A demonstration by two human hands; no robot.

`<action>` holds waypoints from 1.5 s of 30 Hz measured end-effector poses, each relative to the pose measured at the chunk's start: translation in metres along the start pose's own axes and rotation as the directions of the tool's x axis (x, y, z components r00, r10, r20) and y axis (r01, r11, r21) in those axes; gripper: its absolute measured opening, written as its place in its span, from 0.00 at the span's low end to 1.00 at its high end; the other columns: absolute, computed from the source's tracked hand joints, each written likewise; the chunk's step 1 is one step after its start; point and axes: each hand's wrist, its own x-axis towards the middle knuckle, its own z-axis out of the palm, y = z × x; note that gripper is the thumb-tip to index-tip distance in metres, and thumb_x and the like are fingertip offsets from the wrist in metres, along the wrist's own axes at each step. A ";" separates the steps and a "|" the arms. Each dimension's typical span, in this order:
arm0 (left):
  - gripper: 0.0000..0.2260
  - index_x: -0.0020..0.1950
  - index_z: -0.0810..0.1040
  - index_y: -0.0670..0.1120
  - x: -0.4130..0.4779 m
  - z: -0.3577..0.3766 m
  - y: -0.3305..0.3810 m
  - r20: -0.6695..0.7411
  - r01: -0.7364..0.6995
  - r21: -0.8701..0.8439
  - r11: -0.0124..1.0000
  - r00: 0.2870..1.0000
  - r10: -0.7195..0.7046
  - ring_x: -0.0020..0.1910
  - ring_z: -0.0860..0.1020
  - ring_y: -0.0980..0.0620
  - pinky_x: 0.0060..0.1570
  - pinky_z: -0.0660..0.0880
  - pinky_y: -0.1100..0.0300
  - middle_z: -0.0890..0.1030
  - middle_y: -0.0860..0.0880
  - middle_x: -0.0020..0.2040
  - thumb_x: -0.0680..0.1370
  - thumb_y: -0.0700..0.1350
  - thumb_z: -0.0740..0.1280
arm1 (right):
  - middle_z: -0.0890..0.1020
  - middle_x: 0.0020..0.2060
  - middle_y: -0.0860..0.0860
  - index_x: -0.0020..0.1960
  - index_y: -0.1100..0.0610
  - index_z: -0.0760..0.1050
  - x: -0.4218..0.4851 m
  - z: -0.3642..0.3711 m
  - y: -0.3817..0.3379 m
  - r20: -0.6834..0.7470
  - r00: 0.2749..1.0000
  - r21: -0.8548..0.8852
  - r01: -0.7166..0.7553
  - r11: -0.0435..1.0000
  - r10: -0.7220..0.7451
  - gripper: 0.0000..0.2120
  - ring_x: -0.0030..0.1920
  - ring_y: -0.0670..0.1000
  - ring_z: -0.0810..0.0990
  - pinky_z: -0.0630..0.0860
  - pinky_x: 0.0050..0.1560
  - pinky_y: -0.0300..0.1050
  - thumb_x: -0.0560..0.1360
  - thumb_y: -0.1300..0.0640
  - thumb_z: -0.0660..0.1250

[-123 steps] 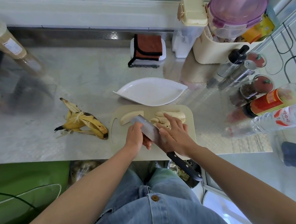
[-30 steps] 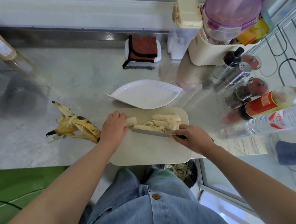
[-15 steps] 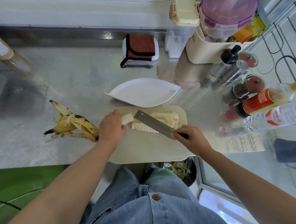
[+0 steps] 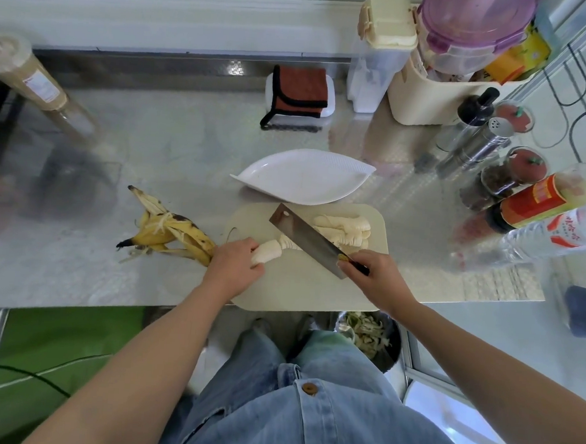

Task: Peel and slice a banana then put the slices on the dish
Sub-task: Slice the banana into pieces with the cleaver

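Note:
On the pale cutting board (image 4: 301,287) my left hand (image 4: 234,269) holds a short uncut piece of peeled banana (image 4: 267,251) at the board's left side. My right hand (image 4: 375,278) grips the handle of a cleaver (image 4: 306,238), whose blade is lifted and tilted over the board, pointing up and left. Several cut banana strips (image 4: 344,228) lie in a pile at the board's far right, partly behind the blade. The white leaf-shaped dish (image 4: 304,178) stands bare just beyond the board.
The banana peel (image 4: 170,235) lies left of the board. Bottles (image 4: 553,210), spice jars and shakers (image 4: 474,143) crowd the right side; a cream bin (image 4: 443,90) and folded cloth (image 4: 299,91) stand at the back. A waste bowl (image 4: 370,333) sits below the counter edge.
A second ago the cleaver lay flat and low against the banana; since then my right hand has raised and tilted it. My left hand has drawn the short banana piece slightly leftward.

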 end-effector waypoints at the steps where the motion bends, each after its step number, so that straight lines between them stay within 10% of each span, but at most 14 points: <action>1: 0.15 0.59 0.74 0.45 -0.005 0.001 -0.001 0.014 -0.020 -0.003 1.000 1.000 0.020 0.46 0.76 0.49 0.41 0.70 0.58 0.80 0.47 0.51 0.75 0.50 0.67 | 0.71 0.27 0.48 0.34 0.58 0.74 -0.001 0.003 -0.003 0.004 1.000 -0.022 0.008 1.000 -0.008 0.15 0.29 0.45 0.67 0.64 0.32 0.42 0.78 0.52 0.65; 17: 0.17 0.64 0.73 0.47 -0.026 0.019 0.014 -0.062 -0.150 -0.004 0.989 0.987 0.150 0.50 0.77 0.49 0.46 0.73 0.59 0.78 0.48 0.55 0.77 0.49 0.65 | 0.75 0.32 0.49 0.44 0.57 0.82 -0.032 -0.011 0.002 0.067 0.997 -0.323 0.055 0.945 -0.036 0.12 0.31 0.46 0.71 0.73 0.34 0.49 0.78 0.51 0.64; 37: 0.17 0.51 0.72 0.47 -0.039 0.028 0.017 -0.184 -0.001 0.132 0.991 0.983 0.025 0.43 0.74 0.51 0.38 0.74 0.57 0.76 0.49 0.45 0.75 0.60 0.65 | 0.71 0.34 0.49 0.36 0.57 0.70 -0.031 0.028 -0.031 0.142 0.989 -0.331 0.005 0.944 0.045 0.11 0.31 0.52 0.71 0.71 0.33 0.50 0.77 0.55 0.62; 45: 0.14 0.57 0.75 0.46 -0.035 0.031 0.020 -0.197 -0.093 0.037 0.995 0.975 0.099 0.46 0.76 0.49 0.42 0.75 0.57 0.76 0.48 0.50 0.74 0.50 0.70 | 0.70 0.28 0.49 0.39 0.55 0.63 -0.025 0.027 -0.040 0.237 0.971 -0.368 0.048 0.929 0.043 0.11 0.31 0.54 0.70 0.67 0.33 0.50 0.79 0.55 0.59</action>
